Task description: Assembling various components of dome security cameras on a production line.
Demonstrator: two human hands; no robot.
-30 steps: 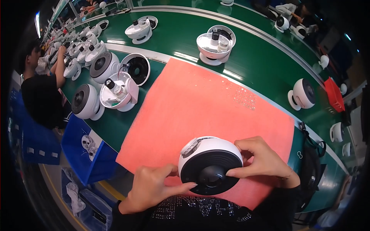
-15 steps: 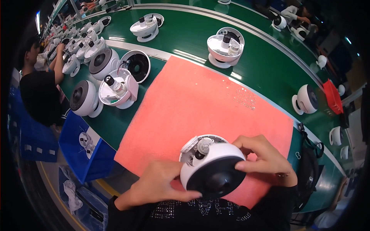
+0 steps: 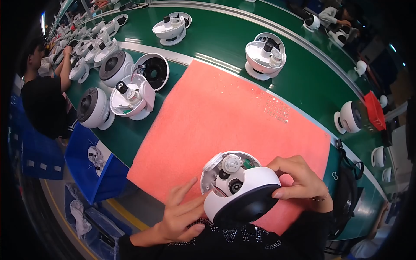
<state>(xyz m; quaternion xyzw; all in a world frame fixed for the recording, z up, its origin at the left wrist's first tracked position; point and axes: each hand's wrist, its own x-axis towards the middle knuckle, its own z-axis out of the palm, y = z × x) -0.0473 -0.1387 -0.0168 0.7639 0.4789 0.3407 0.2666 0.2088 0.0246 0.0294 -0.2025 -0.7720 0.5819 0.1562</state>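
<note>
Coral-pink padding makes up the one mat [image 3: 216,121] on the green bench [image 3: 119,145], and near its closest edge is a single round white casing [image 3: 206,181], open at the top. In the casing's opening show one white disc [image 3: 232,163], one black lens [image 3: 236,186] and a bit of green circuit board [image 3: 248,164]. Its cover [image 3: 245,203], white with a black face, is one piece, tipped toward the person and apart from the casing along the far side. Two hands are at work: the right hand [image 3: 299,180] has its fingers closed on the cover's right edge, thumb on the black face and the others on the white side, while the left hand [image 3: 180,212] has its fingers spread wide, the index finger pointing past the casing's left side and another reaching the cover's left edge; whether that one touches, I cannot tell. Left of the mat sit two closed cameras [image 3: 93,108] and one open camera [image 3: 132,99], with one black-lined shell [image 3: 155,71] just behind it. Beyond the pale rail stand two more open units [image 3: 265,58], well apart, and off to the right one closed unit [image 3: 349,117] near one red basket [image 3: 374,111]. One blue bin [image 3: 93,186] below the bench holds two small white parts [image 3: 93,154]. Tiny clear dots [image 3: 277,108], too many to count, lie on the mat's far side.
</note>
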